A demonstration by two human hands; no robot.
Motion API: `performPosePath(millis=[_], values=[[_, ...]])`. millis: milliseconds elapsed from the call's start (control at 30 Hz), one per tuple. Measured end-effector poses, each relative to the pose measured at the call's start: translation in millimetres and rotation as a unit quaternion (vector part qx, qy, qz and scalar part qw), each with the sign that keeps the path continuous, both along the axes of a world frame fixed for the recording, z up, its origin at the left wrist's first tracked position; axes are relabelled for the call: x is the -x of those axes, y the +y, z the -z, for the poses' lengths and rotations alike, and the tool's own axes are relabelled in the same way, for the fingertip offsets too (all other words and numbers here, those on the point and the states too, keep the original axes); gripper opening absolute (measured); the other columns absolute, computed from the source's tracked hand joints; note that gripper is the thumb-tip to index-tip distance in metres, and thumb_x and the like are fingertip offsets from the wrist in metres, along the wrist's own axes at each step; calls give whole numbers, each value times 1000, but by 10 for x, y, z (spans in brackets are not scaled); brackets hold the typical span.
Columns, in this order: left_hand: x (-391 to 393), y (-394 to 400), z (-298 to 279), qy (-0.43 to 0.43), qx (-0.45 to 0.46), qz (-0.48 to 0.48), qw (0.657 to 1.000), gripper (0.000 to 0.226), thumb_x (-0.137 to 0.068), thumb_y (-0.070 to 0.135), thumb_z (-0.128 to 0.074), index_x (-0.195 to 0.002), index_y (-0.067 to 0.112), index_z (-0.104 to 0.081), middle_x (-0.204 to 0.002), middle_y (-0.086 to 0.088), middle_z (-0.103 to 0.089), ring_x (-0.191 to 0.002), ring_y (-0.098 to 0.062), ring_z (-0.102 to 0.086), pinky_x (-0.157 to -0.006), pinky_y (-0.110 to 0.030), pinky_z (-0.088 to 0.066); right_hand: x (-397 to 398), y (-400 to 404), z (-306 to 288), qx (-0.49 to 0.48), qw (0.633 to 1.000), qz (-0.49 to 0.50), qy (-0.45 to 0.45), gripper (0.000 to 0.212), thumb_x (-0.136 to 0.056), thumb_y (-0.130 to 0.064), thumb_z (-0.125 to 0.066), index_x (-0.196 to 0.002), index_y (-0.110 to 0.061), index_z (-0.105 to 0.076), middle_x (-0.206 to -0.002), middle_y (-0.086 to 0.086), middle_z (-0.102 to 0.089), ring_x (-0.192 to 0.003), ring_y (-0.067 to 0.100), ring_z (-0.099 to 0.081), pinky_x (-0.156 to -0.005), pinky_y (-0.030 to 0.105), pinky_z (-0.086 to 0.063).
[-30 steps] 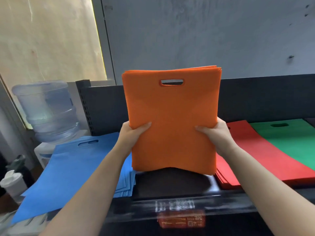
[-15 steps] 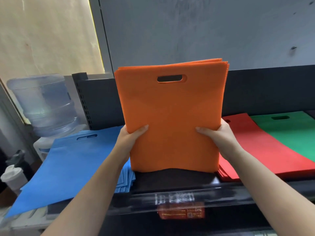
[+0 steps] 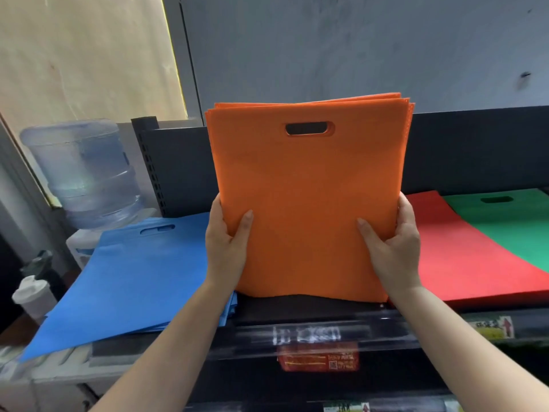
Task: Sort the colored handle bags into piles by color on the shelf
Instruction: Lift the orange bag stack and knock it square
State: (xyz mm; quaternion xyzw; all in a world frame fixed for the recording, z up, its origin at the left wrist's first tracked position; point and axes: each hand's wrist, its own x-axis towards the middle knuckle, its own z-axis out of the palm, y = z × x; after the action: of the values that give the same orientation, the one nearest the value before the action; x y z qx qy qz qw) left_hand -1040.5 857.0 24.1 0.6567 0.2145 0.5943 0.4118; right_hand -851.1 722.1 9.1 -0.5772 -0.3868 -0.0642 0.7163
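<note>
A stack of orange handle bags [image 3: 306, 185] stands upright on its bottom edge on the dark shelf [image 3: 303, 310], handle cut-out at the top. My left hand [image 3: 227, 248] grips its left edge, thumb across the front. My right hand [image 3: 392, 248] grips the right edge the same way. A pile of blue bags [image 3: 127, 281] lies flat to the left, hanging over the shelf's end. To the right lies a red pile [image 3: 463, 254], and beyond it a green pile [image 3: 511, 224].
The shelf's dark back panel [image 3: 178, 173] rises behind the bags. A water-cooler bottle [image 3: 86, 173] stands at the left, with a white lidded cup [image 3: 34, 295] lower down. A clear price strip with labels [image 3: 318, 346] runs along the shelf's front edge.
The orange stack has sunk slightly and its bottom edge now rests on the shelf. Both hands have slid further round its side edges.
</note>
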Motion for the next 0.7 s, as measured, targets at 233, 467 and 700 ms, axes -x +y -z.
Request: performPosePath(millis=[233, 467, 700], values=[[-62, 38, -42, -3, 46, 39, 998, 46, -92, 10, -59, -131, 29, -42, -117, 12, -60, -103, 0, -61, -87, -20, -50, -56, 32, -72, 29, 999, -30, 12, 64, -82, -4, -70, -134, -27, -41, -113, -15, -59, -103, 1, -59, -89, 21, -48], [-11, 59, -218, -19, 65, 39, 997, 53, -89, 8, -62, -134, 26, -42, -122, 8, -61, -110, -7, -60, -100, -41, -47, -45, -41, -215, 58, 998, -32, -15, 76, -81, -4, -71, -143, -25, -31, -127, -3, -56, -116, 14, -55, -102, 40, -44], [32, 67, -965, -16, -58, -12, 998, 82, -85, 3, -66, -148, 23, -18, -145, -4, -41, -128, -15, -47, -107, -37, -40, -28, -32, -900, 47, 994, 1, -103, 101, -82, -8, -71, -151, -27, 0, -148, 4, -37, -133, 20, -41, -110, 44, -34]])
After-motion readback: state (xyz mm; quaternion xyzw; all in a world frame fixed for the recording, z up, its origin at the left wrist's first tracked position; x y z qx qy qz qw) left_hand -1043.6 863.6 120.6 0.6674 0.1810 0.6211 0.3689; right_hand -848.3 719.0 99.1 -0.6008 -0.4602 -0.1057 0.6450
